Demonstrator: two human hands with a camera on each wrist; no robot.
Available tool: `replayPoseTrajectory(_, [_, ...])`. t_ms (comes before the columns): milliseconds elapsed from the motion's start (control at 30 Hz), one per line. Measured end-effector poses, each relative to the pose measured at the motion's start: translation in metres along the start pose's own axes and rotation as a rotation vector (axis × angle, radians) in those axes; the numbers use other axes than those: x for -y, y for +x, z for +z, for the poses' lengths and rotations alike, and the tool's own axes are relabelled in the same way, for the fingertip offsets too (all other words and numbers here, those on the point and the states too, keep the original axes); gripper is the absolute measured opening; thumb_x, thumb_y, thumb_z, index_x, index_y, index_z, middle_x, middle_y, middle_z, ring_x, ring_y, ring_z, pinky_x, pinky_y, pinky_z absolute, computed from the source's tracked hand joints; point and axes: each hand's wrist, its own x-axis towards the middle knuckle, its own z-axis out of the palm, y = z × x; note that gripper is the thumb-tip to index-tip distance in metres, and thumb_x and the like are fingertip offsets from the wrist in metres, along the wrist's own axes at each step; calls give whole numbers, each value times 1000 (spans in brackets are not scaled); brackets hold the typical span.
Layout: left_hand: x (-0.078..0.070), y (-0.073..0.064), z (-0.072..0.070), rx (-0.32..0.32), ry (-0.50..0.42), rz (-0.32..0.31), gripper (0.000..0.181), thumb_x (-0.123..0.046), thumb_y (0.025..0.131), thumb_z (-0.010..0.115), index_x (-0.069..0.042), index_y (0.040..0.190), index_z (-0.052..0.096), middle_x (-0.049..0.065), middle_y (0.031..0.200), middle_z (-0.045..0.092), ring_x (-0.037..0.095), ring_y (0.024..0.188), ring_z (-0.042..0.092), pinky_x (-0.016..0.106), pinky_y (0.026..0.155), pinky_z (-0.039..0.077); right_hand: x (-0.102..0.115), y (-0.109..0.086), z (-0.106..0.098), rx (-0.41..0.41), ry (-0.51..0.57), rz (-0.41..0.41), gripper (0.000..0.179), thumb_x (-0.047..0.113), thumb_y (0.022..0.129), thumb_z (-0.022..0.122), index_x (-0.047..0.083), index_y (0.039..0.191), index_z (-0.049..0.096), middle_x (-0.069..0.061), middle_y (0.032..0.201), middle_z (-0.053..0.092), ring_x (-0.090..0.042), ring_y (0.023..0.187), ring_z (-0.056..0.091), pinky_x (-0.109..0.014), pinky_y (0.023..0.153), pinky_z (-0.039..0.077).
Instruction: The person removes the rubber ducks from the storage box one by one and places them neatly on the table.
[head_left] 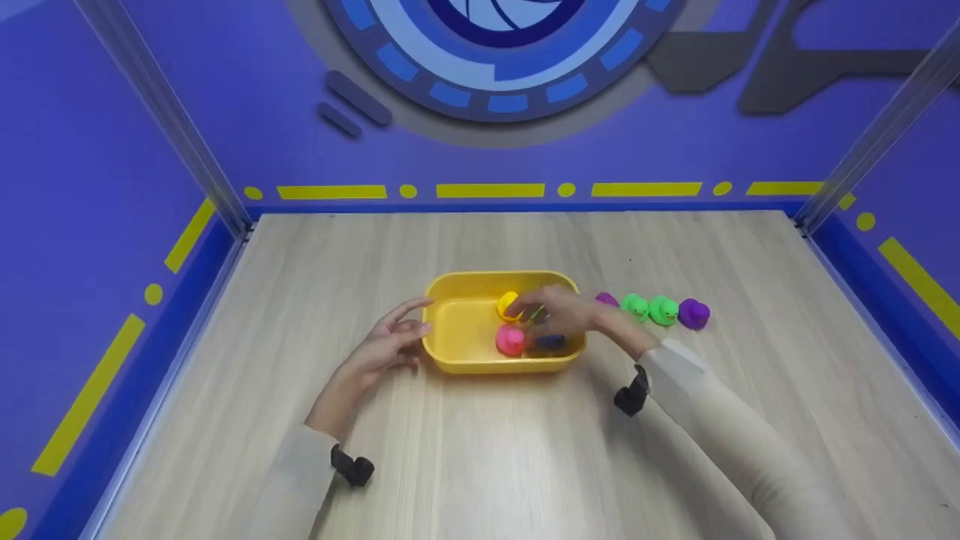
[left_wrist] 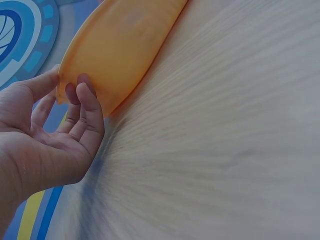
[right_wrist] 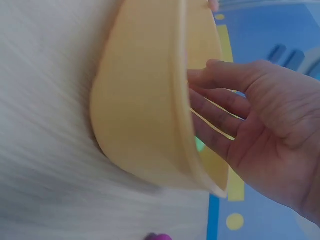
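A yellow plastic bin (head_left: 457, 334) stands mid-table. My left hand (head_left: 386, 346) is at its left end, with the thumb at the rim and the bent fingers against the outer wall. Inside the bin, my right hand (head_left: 559, 309) reaches down with fingers and thumb spread. Its fingertips overlap a yellow rubber duck (head_left: 508, 306), and the thumb side is close to a pink rubber duck (head_left: 510, 340). A dark blue toy (head_left: 551, 342) lies under the palm, and a bit of green shows between the fingers. In the right wrist view the bin wall (right_wrist: 140, 100) hides the fingertips.
Right of the bin, a row of rubber ducks sits on the table: a purple one (head_left: 607, 299) partly behind the wrist, a green one (head_left: 635, 307), another green one (head_left: 663, 310) and a purple one (head_left: 694, 313). Blue printed walls (head_left: 495, 169) enclose the table's back and sides.
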Motion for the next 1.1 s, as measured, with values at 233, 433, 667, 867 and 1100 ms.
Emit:
replayPoseTrajectory(233, [-1, 0, 0, -2, -4, 1, 54, -20, 100, 67, -26, 150, 49, 3, 108, 65, 13, 78, 59, 26, 63, 54, 7, 5, 14, 55, -91, 100, 43, 5, 94, 73, 11, 135, 65, -9, 131, 68, -27, 117, 65, -45, 108, 52])
replayPoseTrajectory(433, [0, 1, 0, -8, 3, 2, 53, -19, 101, 66, -26, 150, 50, 3, 108, 64, 14, 77, 58, 25, 63, 53, 8, 7, 24, 53, -112, 143, 43, 4, 94, 72, 16, 136, 65, -4, 126, 68, -20, 107, 61, -42, 109, 51])
replayPoseTrajectory(667, [0, 2, 0, -9, 1, 2, 55, -21, 99, 68, -26, 151, 49, 4, 111, 65, 15, 79, 59, 26, 63, 53, 6, 10, 31, 29, -159, 96, 44, 5, 93, 74, 16, 134, 66, -2, 126, 68, -20, 108, 58, -41, 109, 49])
replayPoseTrajectory(867, [0, 1, -1, 0, 0, 3, 55, -15, 101, 65, -22, 152, 46, 4, 108, 65, 14, 75, 60, 25, 60, 54, 6, 12, 35, 1, -216, 61, 38, 9, 93, 74, 15, 130, 67, -2, 124, 70, -23, 114, 60, -42, 112, 47])
replayPoseTrajectory(1100, [1, 1, -1, -7, 4, 5, 54, -17, 100, 66, -23, 151, 48, 5, 111, 65, 13, 76, 60, 24, 62, 54, 4, 13, 38, -10, -234, 70, 40, 10, 93, 74, 15, 132, 66, -3, 127, 69, -24, 117, 60, -44, 114, 45])
